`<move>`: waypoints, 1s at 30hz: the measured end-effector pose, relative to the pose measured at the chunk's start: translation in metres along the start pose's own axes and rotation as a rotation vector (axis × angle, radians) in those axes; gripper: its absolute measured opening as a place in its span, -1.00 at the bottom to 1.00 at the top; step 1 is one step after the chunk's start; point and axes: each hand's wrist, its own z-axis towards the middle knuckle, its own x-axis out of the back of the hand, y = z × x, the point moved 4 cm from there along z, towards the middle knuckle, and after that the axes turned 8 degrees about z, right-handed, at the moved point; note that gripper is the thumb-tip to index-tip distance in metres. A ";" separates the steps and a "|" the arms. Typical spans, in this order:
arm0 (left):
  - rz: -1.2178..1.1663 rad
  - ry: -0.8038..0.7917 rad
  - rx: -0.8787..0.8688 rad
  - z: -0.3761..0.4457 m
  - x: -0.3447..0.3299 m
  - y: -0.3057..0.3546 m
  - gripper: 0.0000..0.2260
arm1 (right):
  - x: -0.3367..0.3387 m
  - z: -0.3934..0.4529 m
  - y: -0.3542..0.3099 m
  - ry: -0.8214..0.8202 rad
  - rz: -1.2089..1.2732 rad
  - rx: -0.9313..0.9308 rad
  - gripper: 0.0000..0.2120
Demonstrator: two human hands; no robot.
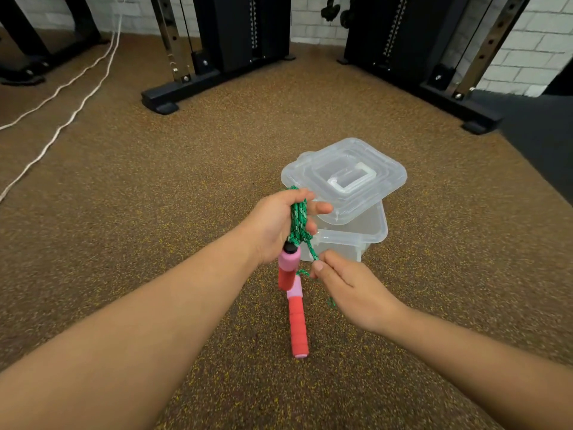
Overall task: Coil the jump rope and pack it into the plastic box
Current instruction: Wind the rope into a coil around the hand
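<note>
My left hand [273, 225] grips a bundle of green jump rope [298, 217] coiled in several loops. One pink and red foam handle [287, 268] hangs just below that fist. The second handle [298, 324] hangs lower, over the floor. My right hand [347, 290] pinches a strand of the green rope between thumb and fingers, just right of the handles. Behind both hands stands the clear plastic box [356, 240] on the floor. Its clear lid [347, 178] rests skewed on top, leaving part of the opening uncovered.
Speckled brown rubber flooring [155, 187] lies all around. Black gym machine frames [192, 85] stand at the back left and back right [459, 100]. A white cable [62, 91] runs across the floor at the left. A dark mat [539, 125] lies at the right edge.
</note>
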 end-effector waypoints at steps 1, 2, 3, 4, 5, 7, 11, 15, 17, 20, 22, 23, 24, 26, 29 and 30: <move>0.027 0.005 0.001 0.000 0.000 0.000 -0.78 | -0.001 -0.001 -0.003 -0.014 -0.016 0.009 -0.79; 0.077 0.016 -0.002 0.001 0.001 -0.001 -0.75 | -0.002 -0.002 -0.006 -0.031 -0.029 0.018 -0.79; 0.146 0.025 -0.015 0.001 0.002 -0.001 -0.70 | -0.002 -0.002 -0.009 -0.044 -0.031 0.026 -0.78; 0.227 0.030 -0.030 0.002 0.003 -0.002 -0.69 | -0.002 -0.003 -0.013 -0.050 -0.016 0.034 -0.78; 0.311 0.029 -0.040 0.001 0.003 -0.002 -0.68 | -0.002 -0.002 -0.016 -0.049 0.015 0.043 -0.78; 0.482 0.020 -0.052 -0.001 0.003 -0.002 -0.64 | 0.002 -0.001 -0.023 -0.040 0.095 0.061 -0.77; 0.847 0.079 -0.069 -0.010 0.002 0.001 -0.65 | 0.015 0.005 -0.033 0.018 0.371 0.041 -0.76; 0.788 -0.093 0.000 -0.016 -0.005 -0.006 -0.56 | 0.041 0.017 -0.034 0.142 0.481 -0.005 -0.70; 0.771 -0.194 0.030 -0.013 -0.007 -0.010 -0.47 | 0.050 0.020 -0.030 0.153 0.465 -0.016 -0.70; 0.719 -0.294 0.048 -0.011 -0.012 -0.012 -0.37 | 0.059 0.022 -0.025 0.180 0.476 -0.035 -0.71; 0.689 -0.308 0.048 -0.012 -0.015 -0.009 -0.39 | 0.062 0.024 -0.022 0.197 0.479 -0.045 -0.71; 0.675 -0.312 0.044 -0.012 -0.016 -0.007 -0.42 | 0.063 0.025 -0.020 0.200 0.478 -0.052 -0.71; 0.658 -0.313 0.040 -0.012 -0.016 -0.006 -0.45 | 0.063 0.026 -0.017 0.203 0.475 -0.057 -0.71; 0.606 -0.312 0.035 -0.011 -0.015 -0.005 -0.49 | 0.064 0.029 -0.012 0.214 0.468 -0.065 -0.71; 0.445 -0.295 0.022 -0.010 -0.015 -0.002 -0.56 | 0.067 0.032 -0.007 0.241 0.467 -0.071 -0.70; 0.369 -0.299 0.021 -0.010 -0.015 0.000 -0.59 | 0.067 0.033 -0.007 0.247 0.463 -0.071 -0.69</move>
